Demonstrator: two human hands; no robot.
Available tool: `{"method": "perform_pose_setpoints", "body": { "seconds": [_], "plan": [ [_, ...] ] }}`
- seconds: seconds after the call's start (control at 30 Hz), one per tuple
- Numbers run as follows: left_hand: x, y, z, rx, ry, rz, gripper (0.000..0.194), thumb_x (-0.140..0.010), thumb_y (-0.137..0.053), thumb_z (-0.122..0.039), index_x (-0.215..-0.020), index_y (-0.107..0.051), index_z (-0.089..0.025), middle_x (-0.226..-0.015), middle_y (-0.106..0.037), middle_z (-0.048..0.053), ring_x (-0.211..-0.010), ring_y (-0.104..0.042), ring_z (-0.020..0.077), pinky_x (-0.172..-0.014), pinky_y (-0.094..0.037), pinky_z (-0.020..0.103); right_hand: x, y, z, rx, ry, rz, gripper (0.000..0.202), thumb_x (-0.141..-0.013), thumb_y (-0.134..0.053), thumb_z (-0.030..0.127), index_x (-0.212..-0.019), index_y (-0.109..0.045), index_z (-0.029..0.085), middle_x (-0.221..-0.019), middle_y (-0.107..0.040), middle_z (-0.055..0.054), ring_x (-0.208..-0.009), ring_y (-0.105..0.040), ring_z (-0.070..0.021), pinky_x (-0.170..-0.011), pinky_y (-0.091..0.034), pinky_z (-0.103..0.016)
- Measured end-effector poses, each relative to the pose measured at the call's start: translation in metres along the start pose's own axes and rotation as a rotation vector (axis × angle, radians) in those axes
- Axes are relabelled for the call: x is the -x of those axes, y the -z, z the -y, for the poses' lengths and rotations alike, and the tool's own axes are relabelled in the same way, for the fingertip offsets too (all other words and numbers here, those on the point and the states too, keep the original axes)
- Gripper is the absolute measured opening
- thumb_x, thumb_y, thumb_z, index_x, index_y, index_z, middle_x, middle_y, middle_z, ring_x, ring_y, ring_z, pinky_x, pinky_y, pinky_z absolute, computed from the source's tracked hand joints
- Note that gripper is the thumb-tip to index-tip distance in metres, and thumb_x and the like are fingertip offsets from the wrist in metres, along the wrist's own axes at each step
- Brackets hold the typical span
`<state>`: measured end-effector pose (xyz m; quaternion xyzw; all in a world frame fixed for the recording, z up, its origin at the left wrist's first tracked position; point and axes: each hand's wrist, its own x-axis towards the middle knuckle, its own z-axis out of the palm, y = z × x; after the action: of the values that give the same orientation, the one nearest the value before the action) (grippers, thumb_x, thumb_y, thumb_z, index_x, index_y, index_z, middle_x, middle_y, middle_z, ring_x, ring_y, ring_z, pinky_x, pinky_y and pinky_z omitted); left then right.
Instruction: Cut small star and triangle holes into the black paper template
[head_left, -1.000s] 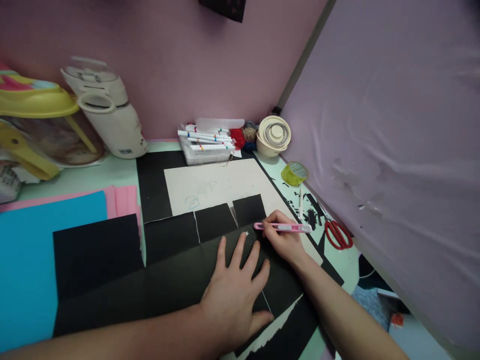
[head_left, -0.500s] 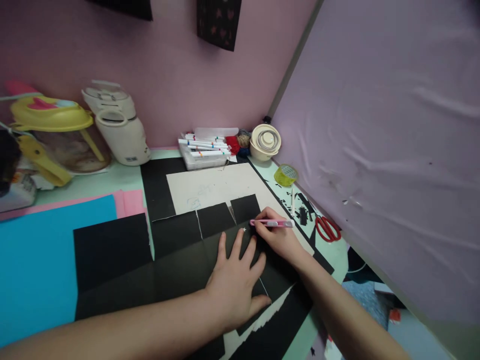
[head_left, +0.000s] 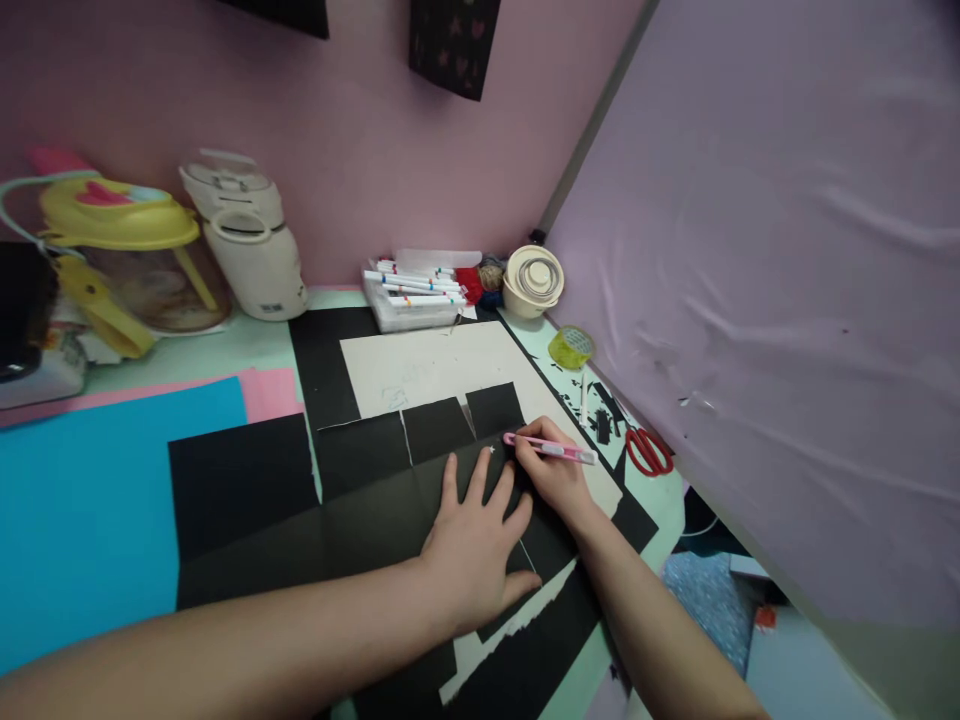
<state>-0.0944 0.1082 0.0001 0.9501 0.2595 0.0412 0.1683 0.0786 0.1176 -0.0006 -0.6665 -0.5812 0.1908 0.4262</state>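
Note:
Black paper [head_left: 367, 505] with slits along its far edge lies across the table. Spread flat on it, my left hand [head_left: 480, 540] presses it down, fingers apart. A small white star-shaped spot [head_left: 492, 450] shows just beyond those fingertips. My right hand [head_left: 553, 470] is closed around a slim pink utility knife [head_left: 559, 450], its front end near the paper to the right of the star; the blade is too small to make out. Under the black paper is a pale sheet [head_left: 435, 365] with faint drawing and a torn near edge.
Red scissors [head_left: 649, 452], yellow-green tape [head_left: 571, 347] and black scraps [head_left: 602, 425] lie at the right, beside the purple wall covering. Behind are a box of markers [head_left: 420, 300], stacked cream bowls [head_left: 534, 282] and a white appliance [head_left: 255, 250]. Blue paper [head_left: 90, 520] is at left.
The view has shifted slightly, so everything sits a little differently in the picture. The back end of the knife has tipped a little toward me. My left hand stays flat on the paper.

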Motion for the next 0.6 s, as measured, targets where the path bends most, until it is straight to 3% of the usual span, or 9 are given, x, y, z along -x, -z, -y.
{"method": "perform_pose_setpoints", "body": {
  "seconds": [0.23, 0.6],
  "plan": [
    [-0.0006, -0.0038, -0.0005, 0.009, -0.003, -0.027, 0.077, -0.086, -0.040, -0.072, -0.145, -0.044, -0.022, -0.158, -0.021, 0.019, -0.145, -0.004, 0.0475, -0.106, 0.006, 0.076, 0.0038, 0.0025, 0.0018, 0.082, 0.049, 0.051, 0.012, -0.088, -0.056, 0.029, -0.082, -0.059, 0.020, -0.068, -0.062, 0.001, -0.057, -0.054, -0.0124, -0.053, -0.041, -0.023],
    [-0.0021, -0.0053, 0.0004, 0.031, -0.006, -0.019, 0.078, -0.087, -0.039, -0.071, -0.146, -0.043, -0.021, -0.157, -0.024, 0.019, -0.145, -0.002, 0.0478, -0.105, 0.010, 0.075, 0.0038, 0.0007, -0.0010, 0.095, 0.050, 0.025, 0.013, -0.089, -0.056, 0.028, -0.079, -0.058, 0.019, -0.065, -0.058, 0.002, -0.056, -0.053, -0.0116, -0.052, -0.039, -0.022]
  ]
}}
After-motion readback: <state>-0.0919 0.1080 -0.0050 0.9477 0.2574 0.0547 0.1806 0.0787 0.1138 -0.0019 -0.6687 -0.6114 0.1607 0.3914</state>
